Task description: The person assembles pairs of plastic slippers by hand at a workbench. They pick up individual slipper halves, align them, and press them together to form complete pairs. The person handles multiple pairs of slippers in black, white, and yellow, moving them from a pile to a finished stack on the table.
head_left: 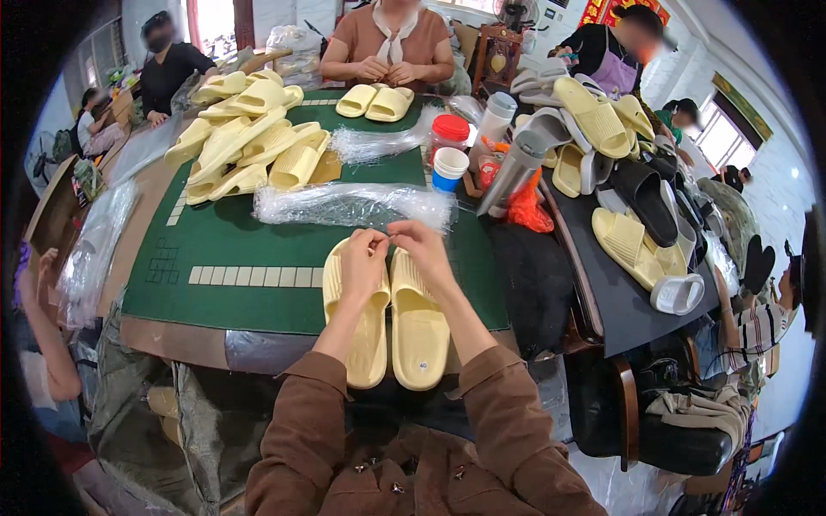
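Note:
A pair of pale yellow slide sandals lies side by side at the table's near edge, the left slide (368, 357) and the right slide (420, 344) with toes pointing away from me. Over their straps, my left hand (363, 261) and my right hand (422, 254) come together with fingertips pinched. Whatever sits between the fingers is too small to make out. Just beyond my hands stretches a bundle of thin clear plastic strands (353, 204).
A heap of yellow slides (245, 142) covers the far left. At right stand a grey flask (514, 172), a blue-and-white cup (449, 169) and a red-lidded jar (450, 132). More slides crowd a dark side table (594, 292). Opposite sits a person (387, 43) with another pair.

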### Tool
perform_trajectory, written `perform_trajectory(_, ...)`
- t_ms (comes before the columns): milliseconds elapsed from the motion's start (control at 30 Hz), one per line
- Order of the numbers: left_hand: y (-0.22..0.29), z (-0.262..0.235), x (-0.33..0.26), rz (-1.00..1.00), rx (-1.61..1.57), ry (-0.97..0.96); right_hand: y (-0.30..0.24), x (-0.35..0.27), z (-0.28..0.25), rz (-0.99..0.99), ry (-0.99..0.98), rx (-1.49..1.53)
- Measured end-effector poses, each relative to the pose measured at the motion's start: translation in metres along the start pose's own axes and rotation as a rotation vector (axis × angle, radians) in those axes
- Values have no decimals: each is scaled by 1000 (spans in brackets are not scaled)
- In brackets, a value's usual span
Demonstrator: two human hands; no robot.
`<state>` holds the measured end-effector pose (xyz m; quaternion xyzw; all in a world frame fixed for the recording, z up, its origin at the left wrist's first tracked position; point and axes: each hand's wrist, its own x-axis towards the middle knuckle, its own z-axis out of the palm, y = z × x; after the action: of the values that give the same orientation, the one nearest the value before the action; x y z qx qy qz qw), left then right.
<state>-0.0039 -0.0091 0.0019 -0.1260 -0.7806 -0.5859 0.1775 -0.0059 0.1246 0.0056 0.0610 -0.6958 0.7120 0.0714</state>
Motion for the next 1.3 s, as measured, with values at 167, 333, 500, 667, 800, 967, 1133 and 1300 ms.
perform_trajectory(167,-6,0,-1,35,-23,41,-7,-4,4,22,-50,-22)
perform_trajectory(333,-4,1,2,20,1,17,-3,0,3,4,1,76)
perform_trajectory(500,1,2,1,28,-22,36,8,3,3,-31,1,-18)
perform_trajectory(667,0,0,1,56,33,40,7,3,6,-39,37,-31)
perform_trajectory(800,-1,0,0,86,56,46,-2,-3,9,-94,51,-92)
perform_trajectory(967,3,1,1,107,121,-51,-8,-5,10,-71,183,36)
perform_trajectory(1133,-5,1,2,289,388,-32,-23,2,-2,-78,464,277)
perform_trajectory(1300,-5,2,3,159,314,-166,-33,-10,-26,-111,509,360)
